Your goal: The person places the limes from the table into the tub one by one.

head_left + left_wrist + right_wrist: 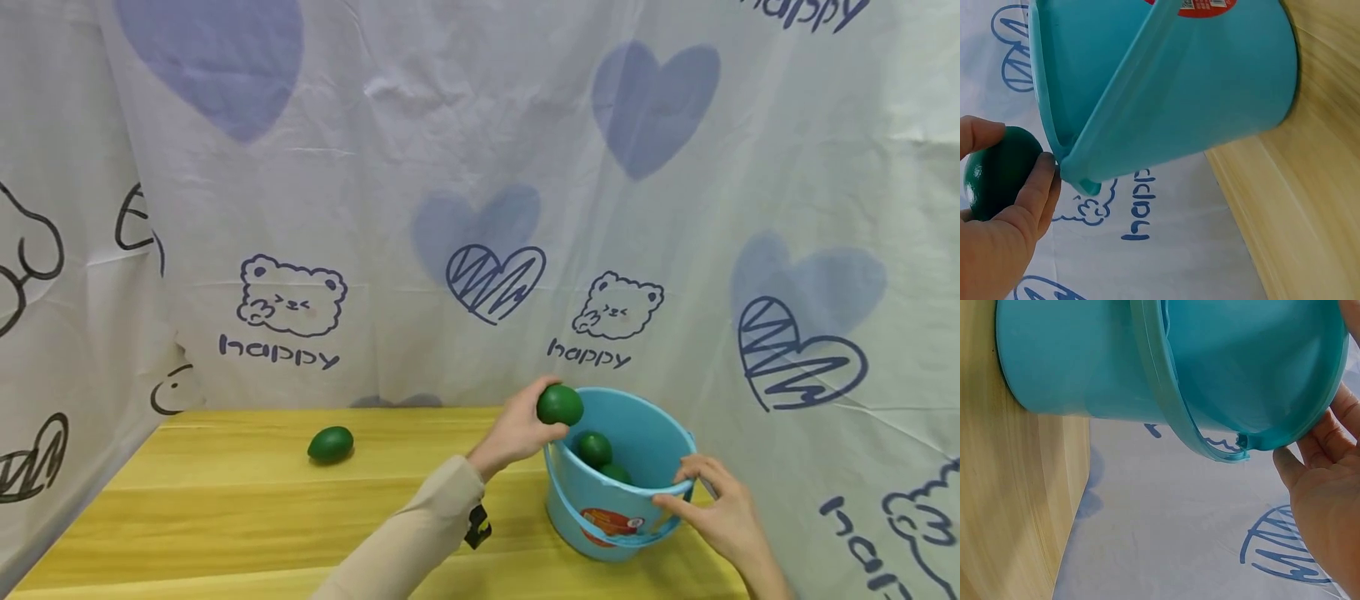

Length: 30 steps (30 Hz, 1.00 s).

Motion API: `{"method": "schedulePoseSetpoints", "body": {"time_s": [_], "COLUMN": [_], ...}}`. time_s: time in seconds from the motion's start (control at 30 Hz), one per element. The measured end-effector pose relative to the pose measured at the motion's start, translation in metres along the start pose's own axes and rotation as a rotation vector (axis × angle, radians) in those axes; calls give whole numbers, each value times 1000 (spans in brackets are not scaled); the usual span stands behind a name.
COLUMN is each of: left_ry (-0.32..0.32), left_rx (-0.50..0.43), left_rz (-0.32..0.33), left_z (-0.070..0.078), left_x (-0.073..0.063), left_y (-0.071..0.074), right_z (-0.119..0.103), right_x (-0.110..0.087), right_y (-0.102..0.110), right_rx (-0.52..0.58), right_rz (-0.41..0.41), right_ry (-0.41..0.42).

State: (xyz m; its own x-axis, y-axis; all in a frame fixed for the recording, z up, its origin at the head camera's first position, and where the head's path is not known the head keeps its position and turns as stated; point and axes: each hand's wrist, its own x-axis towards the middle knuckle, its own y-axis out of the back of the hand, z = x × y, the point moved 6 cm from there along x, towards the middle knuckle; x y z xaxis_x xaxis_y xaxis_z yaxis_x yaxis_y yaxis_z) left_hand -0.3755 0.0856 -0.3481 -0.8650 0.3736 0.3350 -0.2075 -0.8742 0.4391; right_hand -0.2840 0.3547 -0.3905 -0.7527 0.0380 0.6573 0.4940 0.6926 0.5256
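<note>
A dark green lime (560, 405) is pinched between the thumb and fingers of my left hand (522, 427), at the left rim of a blue bucket (600, 505). In the left wrist view the same lime (1002, 173) sits just outside the bucket's rim, with a fingertip touching or close to it. My right hand (718, 510) holds the right rim, thumb on the near side and fingers over the edge. Inside the bucket lie green limes (595, 449), partly hidden by the wall. The bucket's handle (592, 527) hangs down in front, across a red label.
Another green lime (331, 445) lies on the left part of the yellow wood-grain table (247, 517). Behind the table hangs a pale curtain (390, 167) printed with hearts and bears; it also runs along both sides.
</note>
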Motion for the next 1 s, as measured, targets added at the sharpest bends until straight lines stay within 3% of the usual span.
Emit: {"method": "schedulePoseSetpoints", "body": {"time_s": [0.17,0.5,0.73,1.0], "left_ry": [-8,50,-11,-52], "left_rx": [26,96,207,251], "left_rz": [-8,26,94,133], "left_z": [5,13,16,17], "left_x": [3,9,10,10], "left_y": [-10,-25,-23,-21], "right_z": [-2,0,0,0], "right_x": [0,0,2,1], "right_y": [-1,0,1,1], "right_rx": [-1,13,8,-8], "right_rz": [-6,-20,-2,-16], "right_ry": [12,-20,2,-28]}}
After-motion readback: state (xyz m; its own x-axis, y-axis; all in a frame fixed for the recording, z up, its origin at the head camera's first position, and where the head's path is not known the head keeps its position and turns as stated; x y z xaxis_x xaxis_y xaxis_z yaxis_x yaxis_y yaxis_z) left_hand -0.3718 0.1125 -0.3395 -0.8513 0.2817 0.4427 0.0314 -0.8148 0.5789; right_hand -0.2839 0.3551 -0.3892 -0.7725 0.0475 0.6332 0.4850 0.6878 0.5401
